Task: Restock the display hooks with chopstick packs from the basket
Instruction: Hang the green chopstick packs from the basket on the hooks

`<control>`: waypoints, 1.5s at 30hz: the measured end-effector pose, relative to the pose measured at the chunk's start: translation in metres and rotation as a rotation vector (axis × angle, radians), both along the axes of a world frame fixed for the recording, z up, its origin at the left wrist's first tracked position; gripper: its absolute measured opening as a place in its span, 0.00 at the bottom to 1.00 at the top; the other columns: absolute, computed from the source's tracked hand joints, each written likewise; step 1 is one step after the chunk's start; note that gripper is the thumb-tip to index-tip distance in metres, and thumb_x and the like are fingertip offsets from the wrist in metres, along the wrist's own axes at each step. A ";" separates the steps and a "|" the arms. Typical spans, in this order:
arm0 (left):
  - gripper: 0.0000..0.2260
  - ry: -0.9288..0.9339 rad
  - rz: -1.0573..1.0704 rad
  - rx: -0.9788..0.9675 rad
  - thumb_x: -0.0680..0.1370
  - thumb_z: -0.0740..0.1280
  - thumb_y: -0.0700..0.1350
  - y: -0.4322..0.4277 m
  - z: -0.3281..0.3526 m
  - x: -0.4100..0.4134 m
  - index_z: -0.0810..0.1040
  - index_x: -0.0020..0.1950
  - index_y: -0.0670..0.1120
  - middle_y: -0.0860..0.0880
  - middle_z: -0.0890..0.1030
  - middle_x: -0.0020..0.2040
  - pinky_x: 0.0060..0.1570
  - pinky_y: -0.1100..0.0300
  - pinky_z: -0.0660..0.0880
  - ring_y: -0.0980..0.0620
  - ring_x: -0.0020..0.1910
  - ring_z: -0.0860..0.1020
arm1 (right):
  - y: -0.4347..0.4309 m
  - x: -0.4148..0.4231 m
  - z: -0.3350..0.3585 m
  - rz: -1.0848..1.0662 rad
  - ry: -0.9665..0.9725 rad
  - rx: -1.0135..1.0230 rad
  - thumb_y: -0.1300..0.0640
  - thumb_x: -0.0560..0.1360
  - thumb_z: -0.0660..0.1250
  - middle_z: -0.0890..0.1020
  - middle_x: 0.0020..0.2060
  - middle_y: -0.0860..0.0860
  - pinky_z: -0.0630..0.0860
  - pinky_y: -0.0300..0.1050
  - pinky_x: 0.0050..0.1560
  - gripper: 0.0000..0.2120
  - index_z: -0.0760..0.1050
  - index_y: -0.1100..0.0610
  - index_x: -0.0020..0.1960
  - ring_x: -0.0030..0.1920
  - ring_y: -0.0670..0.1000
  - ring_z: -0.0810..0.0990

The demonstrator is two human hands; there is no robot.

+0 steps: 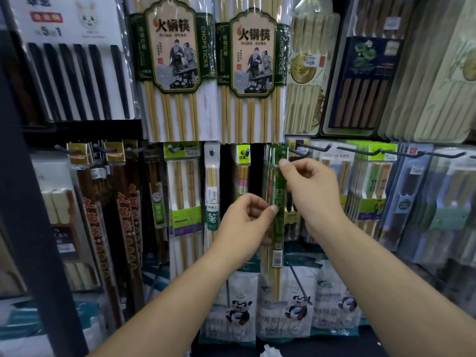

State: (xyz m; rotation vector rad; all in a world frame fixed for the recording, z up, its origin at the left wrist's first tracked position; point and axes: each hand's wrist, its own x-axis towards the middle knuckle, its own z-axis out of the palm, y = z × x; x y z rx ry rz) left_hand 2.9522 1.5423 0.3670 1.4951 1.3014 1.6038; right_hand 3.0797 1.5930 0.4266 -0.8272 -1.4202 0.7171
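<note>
From the head camera, the hanging step looks to be in hand. The left hand pinches the upright green chopstick pack at its middle. At two o'clock from it, the right hand pinches the pack's top, just beside a hook. Next, I'd judge, the hang hole must slide onto that prong. Fingertips hide whether it has caught; the basket is out of view.

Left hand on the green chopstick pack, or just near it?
Touching. Head view: left hand pinches the green chopstick pack at mid-length, thumb tip pressed on its edge.
</note>
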 end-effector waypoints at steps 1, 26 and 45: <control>0.08 -0.025 0.004 -0.016 0.78 0.73 0.51 0.003 0.000 0.000 0.78 0.50 0.50 0.44 0.79 0.44 0.37 0.49 0.85 0.48 0.42 0.82 | 0.001 0.002 -0.002 0.000 -0.008 0.017 0.47 0.78 0.72 0.78 0.31 0.46 0.73 0.37 0.36 0.11 0.81 0.54 0.43 0.32 0.41 0.75; 0.16 0.595 0.372 0.046 0.81 0.67 0.49 0.022 -0.012 -0.003 0.75 0.69 0.51 0.56 0.80 0.39 0.39 0.57 0.78 0.57 0.39 0.80 | 0.024 -0.001 -0.061 0.112 -0.233 -0.022 0.51 0.82 0.65 0.79 0.62 0.41 0.71 0.22 0.53 0.21 0.71 0.50 0.75 0.56 0.28 0.76; 0.06 0.465 0.510 -0.820 0.81 0.68 0.49 -0.185 -0.318 -0.103 0.77 0.56 0.49 0.50 0.75 0.55 0.53 0.54 0.76 0.48 0.51 0.79 | -0.127 -0.001 -0.432 0.655 -1.220 -0.679 0.59 0.77 0.66 0.85 0.47 0.55 0.74 0.39 0.45 0.07 0.81 0.58 0.52 0.46 0.51 0.81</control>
